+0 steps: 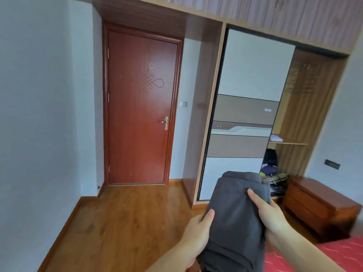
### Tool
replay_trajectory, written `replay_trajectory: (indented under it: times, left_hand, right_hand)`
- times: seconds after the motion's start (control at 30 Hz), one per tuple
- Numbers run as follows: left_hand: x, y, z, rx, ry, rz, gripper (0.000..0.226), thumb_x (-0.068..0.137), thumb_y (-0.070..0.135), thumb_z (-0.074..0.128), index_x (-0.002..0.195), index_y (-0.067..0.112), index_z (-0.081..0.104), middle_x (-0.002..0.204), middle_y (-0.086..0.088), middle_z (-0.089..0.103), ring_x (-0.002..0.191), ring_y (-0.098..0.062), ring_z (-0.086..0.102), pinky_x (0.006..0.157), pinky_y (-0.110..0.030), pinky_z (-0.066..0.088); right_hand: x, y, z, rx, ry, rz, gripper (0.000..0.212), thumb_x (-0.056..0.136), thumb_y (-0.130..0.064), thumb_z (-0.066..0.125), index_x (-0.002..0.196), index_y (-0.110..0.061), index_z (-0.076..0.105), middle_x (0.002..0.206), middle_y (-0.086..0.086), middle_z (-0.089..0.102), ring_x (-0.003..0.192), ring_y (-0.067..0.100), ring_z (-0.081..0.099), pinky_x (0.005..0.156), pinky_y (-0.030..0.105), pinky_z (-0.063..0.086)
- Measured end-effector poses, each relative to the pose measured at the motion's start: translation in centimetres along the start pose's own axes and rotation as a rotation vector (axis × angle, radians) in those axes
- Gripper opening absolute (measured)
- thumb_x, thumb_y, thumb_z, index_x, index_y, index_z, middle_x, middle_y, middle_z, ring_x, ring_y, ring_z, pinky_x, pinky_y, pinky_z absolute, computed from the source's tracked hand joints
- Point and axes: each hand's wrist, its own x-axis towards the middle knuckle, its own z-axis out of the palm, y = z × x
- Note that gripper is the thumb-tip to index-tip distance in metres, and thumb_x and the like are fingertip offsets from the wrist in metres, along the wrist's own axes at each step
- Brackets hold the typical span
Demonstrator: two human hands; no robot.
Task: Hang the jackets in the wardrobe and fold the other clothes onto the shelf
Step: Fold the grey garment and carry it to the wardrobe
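Observation:
A folded dark grey garment (235,218) is held out in front of me, low in the head view. My left hand (196,230) grips its left edge, thumb on top. My right hand (269,213) clasps its right side, with the thumb pressed on the upper fold. Ahead on the right stands the wardrobe (306,99), its sliding door (247,75) pushed left so the right bay is uncovered. A wooden shelf (288,143) crosses that bay and carries a folded white cloth (276,138). Below the shelf lie dark bags and clothes (272,165).
A closed red wooden door (137,107) is on the left wall. A low reddish-brown cabinet (318,205) stands to the right of the wardrobe. A red bed cover (334,252) fills the bottom right corner. Wooden floor (127,222) spreads between me and the door.

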Motion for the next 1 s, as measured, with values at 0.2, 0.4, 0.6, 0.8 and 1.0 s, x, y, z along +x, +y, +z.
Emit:
replay_trajectory:
  times: [0.2, 0.4, 0.6, 0.8, 1.0]
  left_hand:
    - [14.6, 3.0, -4.6, 0.127, -0.032, 0.068, 0.047, 0.099, 0.053, 0.038, 0.118, 0.022, 0.067, 0.115, 0.010, 0.068, 0.109, -0.007, 0.060, 0.101, -0.027, 0.043]
    - [30.2, 5.4, -9.4, 0.240, 0.030, 0.093, 0.032, 0.101, 0.051, 0.036, 0.103, 0.031, 0.061, 0.107, 0.014, 0.064, 0.101, -0.005, 0.057, 0.093, -0.021, 0.038]
    - [44.7, 9.6, -14.3, 0.315, 0.070, 0.157, 0.036, 0.101, 0.046, 0.039, 0.117, 0.027, 0.065, 0.114, 0.016, 0.065, 0.106, -0.002, 0.058, 0.091, -0.020, 0.038]
    - [60.6, 13.2, -15.9, 0.374, 0.060, 0.147, 0.049, 0.096, 0.061, 0.036, 0.100, 0.025, 0.069, 0.098, 0.011, 0.069, 0.096, -0.008, 0.062, 0.089, -0.028, 0.048]
    - [75.5, 13.7, -15.3, 0.273, -0.145, 0.145, 0.041, 0.094, 0.061, 0.042, 0.087, 0.028, 0.066, 0.093, 0.015, 0.068, 0.091, -0.005, 0.063, 0.080, -0.020, 0.046]
  right_hand:
    - [12.8, -0.6, 6.8, 0.035, 0.079, -0.022, 0.037, 0.084, -0.038, 0.073, 0.110, -0.018, 0.058, 0.100, 0.006, 0.066, 0.094, 0.030, 0.064, 0.089, 0.042, 0.051]
    - [29.0, 1.4, 14.1, 0.134, 0.034, -0.001, 0.022, 0.086, -0.034, 0.071, 0.098, -0.019, 0.062, 0.099, 0.008, 0.070, 0.092, 0.028, 0.066, 0.075, 0.036, 0.053]
    - [43.0, 0.1, 21.1, 0.231, -0.024, 0.051, 0.028, 0.086, -0.037, 0.071, 0.104, -0.018, 0.062, 0.101, 0.008, 0.070, 0.093, 0.028, 0.067, 0.069, 0.034, 0.054]
    - [56.7, -2.3, 25.3, 0.194, 0.032, -0.028, 0.026, 0.088, -0.037, 0.069, 0.104, -0.018, 0.061, 0.101, 0.007, 0.070, 0.092, 0.027, 0.066, 0.066, 0.032, 0.051]
    - [68.2, -2.6, 27.4, 0.161, 0.194, -0.056, 0.021, 0.085, -0.041, 0.070, 0.096, -0.025, 0.061, 0.101, 0.005, 0.070, 0.095, 0.028, 0.066, 0.087, 0.041, 0.053]
